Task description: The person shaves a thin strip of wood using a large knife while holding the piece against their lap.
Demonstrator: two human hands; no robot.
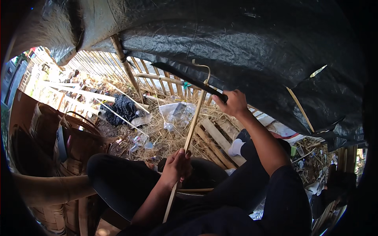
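My left hand [177, 167] is closed round a long pale bamboo strip [193, 126], which slants up and away from my lap. In my right hand [233, 103] is the handle of a long dark-bladed knife [179, 74], its blade pointing to the far left. The blade crosses the strip near its upper end. From that end a thin curled shaving [207, 70] rises, still attached as far as I can see. The strip's lower part passes below my left fist toward my body.
A black plastic sheet [256, 51] hangs low overhead. Straw [157, 129], split bamboo pieces [214, 137] and plastic litter [173, 112] cover the ground ahead. A bamboo fence [157, 76] stands beyond a post [128, 69]. Left are a woven bag [82, 133] and a thick bamboo pole [55, 188].
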